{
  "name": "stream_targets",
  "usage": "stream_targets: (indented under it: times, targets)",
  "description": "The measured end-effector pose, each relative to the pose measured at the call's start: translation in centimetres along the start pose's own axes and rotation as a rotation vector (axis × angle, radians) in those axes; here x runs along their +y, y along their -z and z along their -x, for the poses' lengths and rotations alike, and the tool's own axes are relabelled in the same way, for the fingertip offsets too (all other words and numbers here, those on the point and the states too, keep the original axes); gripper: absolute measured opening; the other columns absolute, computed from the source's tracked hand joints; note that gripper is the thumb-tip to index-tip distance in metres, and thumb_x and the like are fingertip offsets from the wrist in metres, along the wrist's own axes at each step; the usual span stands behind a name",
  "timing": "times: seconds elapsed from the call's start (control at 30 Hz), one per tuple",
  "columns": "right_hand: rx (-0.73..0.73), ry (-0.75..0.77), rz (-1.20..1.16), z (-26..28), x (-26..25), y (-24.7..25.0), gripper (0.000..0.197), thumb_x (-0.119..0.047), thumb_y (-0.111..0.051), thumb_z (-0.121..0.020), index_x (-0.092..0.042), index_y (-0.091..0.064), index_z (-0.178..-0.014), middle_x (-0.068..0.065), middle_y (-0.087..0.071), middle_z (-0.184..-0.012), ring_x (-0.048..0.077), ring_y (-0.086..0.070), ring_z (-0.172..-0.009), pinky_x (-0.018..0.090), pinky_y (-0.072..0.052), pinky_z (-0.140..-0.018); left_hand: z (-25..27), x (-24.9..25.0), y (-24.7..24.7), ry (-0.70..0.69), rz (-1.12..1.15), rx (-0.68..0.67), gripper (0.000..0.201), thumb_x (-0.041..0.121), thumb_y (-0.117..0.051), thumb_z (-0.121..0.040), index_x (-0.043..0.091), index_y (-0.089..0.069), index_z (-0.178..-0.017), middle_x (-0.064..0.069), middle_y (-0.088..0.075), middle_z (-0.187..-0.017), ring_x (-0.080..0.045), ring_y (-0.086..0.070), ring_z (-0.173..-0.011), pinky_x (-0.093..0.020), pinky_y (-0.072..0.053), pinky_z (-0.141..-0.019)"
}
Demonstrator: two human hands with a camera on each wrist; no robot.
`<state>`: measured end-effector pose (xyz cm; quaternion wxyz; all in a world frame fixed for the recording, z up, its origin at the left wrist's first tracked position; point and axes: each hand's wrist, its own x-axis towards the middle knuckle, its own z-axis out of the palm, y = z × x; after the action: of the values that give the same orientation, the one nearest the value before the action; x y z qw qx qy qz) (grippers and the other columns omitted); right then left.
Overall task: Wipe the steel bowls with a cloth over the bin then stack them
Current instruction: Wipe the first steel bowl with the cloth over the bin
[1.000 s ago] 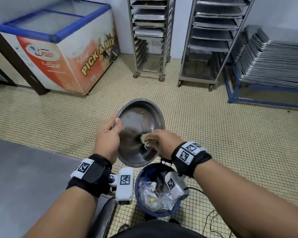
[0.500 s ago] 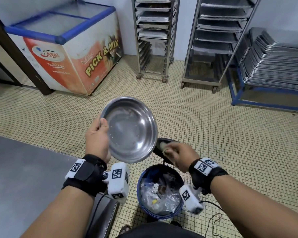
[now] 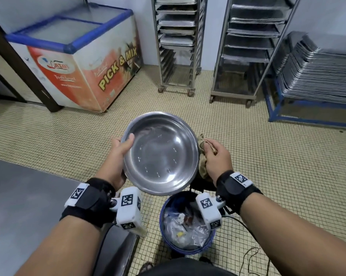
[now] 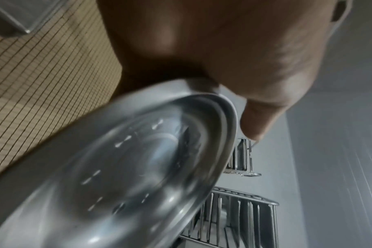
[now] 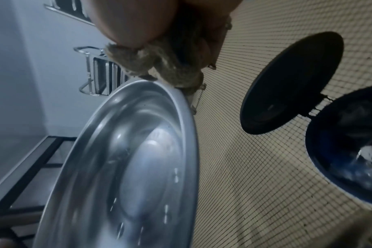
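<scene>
I hold a round steel bowl above the blue bin, its hollow side facing me. My left hand grips its left rim, thumb inside. My right hand clutches a crumpled beige cloth against the outside of the right rim. In the left wrist view the bowl fills the lower half under my hand. In the right wrist view the cloth touches the top edge of the bowl, with the bin at the right.
The bin holds plastic and scraps, and its black lid stands open behind it. A steel table lies at my left. On the tiled floor ahead stand a chest freezer, two tray racks and a stack of metal trays.
My right hand came out of the bowl with the cloth, dropped toward the bin, then rose to the bowl's outer right rim. The bowl turned to face me more.
</scene>
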<state>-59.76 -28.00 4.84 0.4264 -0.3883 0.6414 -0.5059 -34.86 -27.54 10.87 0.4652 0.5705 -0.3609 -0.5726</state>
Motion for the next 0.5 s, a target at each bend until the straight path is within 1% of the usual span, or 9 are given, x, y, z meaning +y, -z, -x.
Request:
stream_targets:
  times: [0.03, 0.1, 0.17, 0.23, 0.27, 0.33, 0.37, 0.43, 0.5]
  targets:
    - [-0.003, 0.018, 0.025, 0.0, -0.2, 0.0, 0.021, -0.027, -0.053, -0.105, -0.03, -0.064, -0.124, -0.005, -0.071, -0.093, 0.003, -0.06, -0.055, 0.02, -0.053, -0.047, 0.2, 0.1, -0.1, 0.03, -0.029, -0.012, 0.037, 0.046, -0.045, -0.105, 0.016, -0.05, -0.126, -0.007, -0.067, -0.11, -0.023, -0.071, -0.088, -0.043, -0.059, -0.079]
    - [0.018, 0.064, 0.094, 0.0, -0.4, -0.1, 0.023, -0.026, -0.053, -0.105, -0.031, -0.063, -0.126, -0.01, -0.068, -0.099, 0.001, -0.06, -0.06, 0.014, -0.049, -0.048, 0.5, 0.0, -0.5, 0.096, -0.073, 0.004, 0.046, 0.052, -0.03, -0.107, 0.02, -0.062, -0.117, -0.011, -0.073, -0.104, -0.025, -0.07, -0.094, -0.04, -0.058, -0.083]
    - [0.046, 0.148, 0.179, -0.1, -0.2, -0.4, 0.023, -0.025, -0.053, -0.105, -0.031, -0.063, -0.125, -0.014, -0.063, -0.11, 0.0, -0.061, -0.083, 0.009, -0.051, -0.065, 0.4, -0.4, -0.9, 0.113, -0.04, 0.074, 0.051, 0.053, -0.027, -0.107, 0.021, -0.067, -0.107, -0.009, -0.078, -0.087, -0.026, -0.074, -0.087, -0.038, -0.059, -0.078]
    - [0.049, 0.225, 0.229, 0.2, 0.3, -0.8, 0.023, -0.024, -0.053, -0.105, -0.032, -0.063, -0.124, -0.006, -0.061, -0.122, 0.008, -0.06, -0.101, 0.026, -0.054, -0.088, 0.3, -0.9, -1.2, 0.098, 0.009, 0.155, 0.051, 0.053, -0.03, -0.107, 0.02, -0.069, -0.111, -0.007, -0.079, -0.085, -0.024, -0.076, -0.083, -0.038, -0.061, -0.073]
    - [0.041, 0.234, 0.246, 0.4, 0.8, -1.1, 0.023, -0.025, -0.052, -0.105, -0.033, -0.063, -0.123, -0.004, -0.061, -0.123, 0.011, -0.06, -0.103, 0.034, -0.055, -0.091, 0.1, -1.2, -1.3, 0.087, 0.029, 0.181, 0.051, 0.054, -0.031, -0.107, 0.02, -0.069, -0.114, -0.006, -0.079, -0.086, -0.023, -0.077, -0.083, -0.037, -0.061, -0.071]
    - [0.03, 0.214, 0.27, 0.9, 1.5, -1.7, 0.023, -0.027, -0.05, -0.105, -0.037, -0.06, -0.122, -0.004, -0.058, -0.118, 0.016, -0.063, -0.097, 0.042, -0.06, -0.085, 0.1, -1.4, -1.6, 0.069, 0.064, 0.21, 0.049, 0.055, -0.033, -0.106, 0.023, -0.067, -0.119, -0.003, -0.078, -0.089, -0.02, -0.075, -0.083, -0.032, -0.06, -0.064]
    - [0.02, 0.192, 0.27, 1.2, 1.8, -2.0, 0.022, -0.027, -0.049, -0.105, -0.038, -0.059, -0.121, -0.003, -0.057, -0.117, 0.017, -0.064, -0.094, 0.041, -0.061, -0.081, 0.0, -1.6, -1.7, 0.066, 0.083, 0.218, 0.047, 0.055, -0.032, -0.106, 0.025, -0.065, -0.122, -0.002, -0.078, -0.093, -0.02, -0.075, -0.087, -0.031, -0.06, -0.064]
    - [0.016, 0.159, 0.266, 1.5, 2.4, -2.2, 0.018, -0.026, -0.048, -0.106, -0.037, -0.058, -0.117, 0.002, -0.06, -0.113, 0.016, -0.065, -0.084, 0.033, -0.059, -0.067, 0.2, -1.9, -2.2, 0.056, 0.112, 0.211, 0.047, 0.054, -0.031, -0.107, 0.026, -0.061, -0.132, -0.004, -0.077, -0.105, -0.02, -0.073, -0.097, -0.034, -0.061, -0.073]
    - [0.008, 0.111, 0.209, 1.8, 2.6, -2.2, 0.015, -0.024, -0.046, -0.107, -0.034, -0.057, -0.112, 0.009, -0.066, -0.102, 0.013, -0.065, -0.063, 0.027, -0.054, -0.049, 0.3, -2.5, -2.5, 0.054, 0.124, 0.209, 0.049, 0.052, -0.03, -0.108, 0.025, -0.056, -0.139, -0.007, -0.074, -0.117, -0.022, -0.071, -0.106, -0.038, -0.061, -0.083]
